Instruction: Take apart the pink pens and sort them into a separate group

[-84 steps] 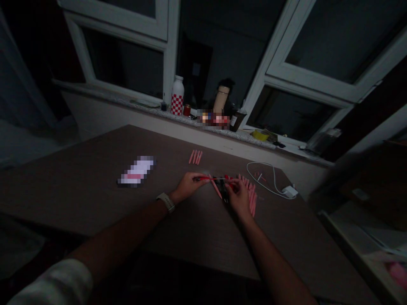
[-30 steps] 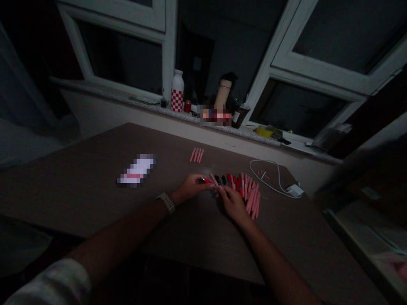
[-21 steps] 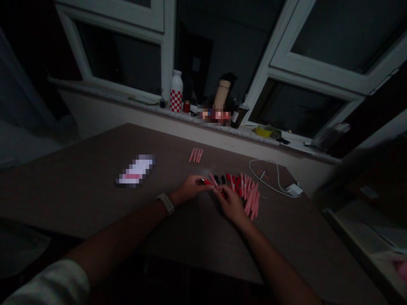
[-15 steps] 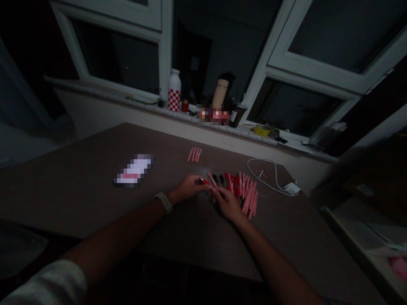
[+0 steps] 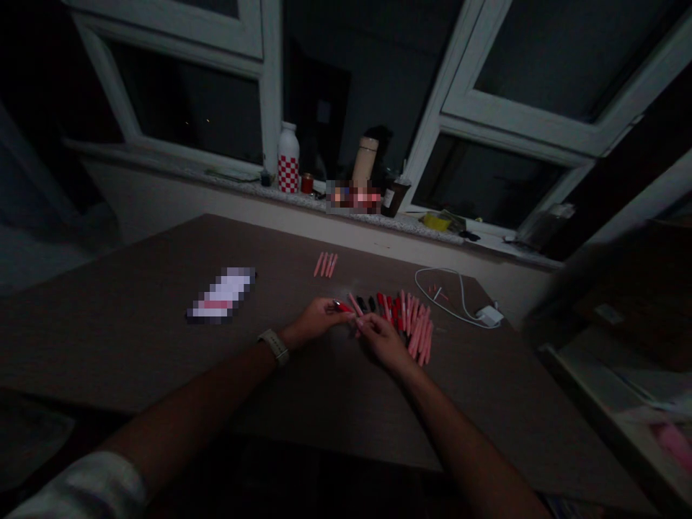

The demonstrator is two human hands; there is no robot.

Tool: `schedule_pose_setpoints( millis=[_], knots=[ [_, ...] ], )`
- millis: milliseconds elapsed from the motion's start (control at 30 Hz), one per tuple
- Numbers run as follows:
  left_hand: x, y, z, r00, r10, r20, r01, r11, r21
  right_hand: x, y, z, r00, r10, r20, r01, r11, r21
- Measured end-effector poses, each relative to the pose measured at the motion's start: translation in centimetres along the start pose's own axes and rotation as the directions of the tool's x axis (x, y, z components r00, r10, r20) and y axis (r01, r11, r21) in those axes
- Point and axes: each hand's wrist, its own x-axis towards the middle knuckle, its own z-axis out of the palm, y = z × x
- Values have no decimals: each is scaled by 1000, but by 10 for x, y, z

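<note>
My left hand (image 5: 318, 317) pinches a red pen (image 5: 342, 306) whose dark, silvery end points up and left. Closed fingertips of my right hand (image 5: 383, 340) meet the pen's other end; the contact is partly hidden. Just behind those fingertips a pink pen (image 5: 355, 304) sticks up at a slant, and whether my right fingers touch it is unclear. To the right lies a loose spread of pens: black pens (image 5: 371, 303), red pens (image 5: 381, 301) and several pink pens (image 5: 420, 333). Farther back, several pink pens (image 5: 326, 265) lie side by side in a short row.
A phone (image 5: 224, 292), blurred out, lies left on the table (image 5: 162, 360). At the right are a white cable (image 5: 459, 288), its charger (image 5: 489, 315) and small pink pieces (image 5: 439, 292). A checkered bottle (image 5: 288, 162) and a beige flask (image 5: 365, 160) stand on the windowsill (image 5: 243, 185).
The whole view has shifted slightly, so everything appears a little farther left. Both hands keep the same hold near the red pen, with hardly any movement between them.
</note>
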Motion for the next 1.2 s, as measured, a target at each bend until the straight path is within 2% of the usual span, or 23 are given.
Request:
schedule_pose_setpoints(
  millis=[100, 200, 333, 433, 500, 633, 733, 900, 1067, 1200],
  knots=[
    [0, 1, 0, 1000, 8, 16, -8, 1000, 9, 1, 6, 0, 999, 20, 28, -19, 999, -41],
    [0, -1, 0, 1000, 6, -13, -6, 1000, 12, 2, 9, 0, 998, 56, 8, -55, 998, -20],
    [0, -3, -1, 1000, -3, -28, 3, 1000, 11, 1, 8, 0, 999, 6, -31, -7, 999, -36],
    [-1, -1, -1, 1000, 1, 8, -1, 1000, 12, 2, 9, 0, 1000, -22, 21, 23, 997, -70],
    [-2, 1, 0, 999, -4, 42, 3, 1000, 17, 2, 10, 1, 999, 4, 44, -1, 998, -70],
    [-2, 3, 2, 1000, -17, 25, 16, 1000, 24, 1, 8, 3, 997, 74, 7, -74, 996, 42],
    [-2, 3, 2, 1000, -28, -5, 28, 1000, 9, -2, 4, 3, 997, 68, -18, -66, 992, 108],
    [-2, 3, 1, 1000, -18, -1, 18, 1000, -12, -1, 6, 5, 1000, -3, 2, 3, 999, 52],
    [-3, 3, 1, 999, -21, 40, 20, 999, 33, 2, 14, 7, 999, 47, -10, -47, 999, 22],
    [-4, 4, 2, 1000, -28, 3, 28, 999, 20, 0, 14, 4, 997, 77, -13, -75, 989, 125]
  ],
)
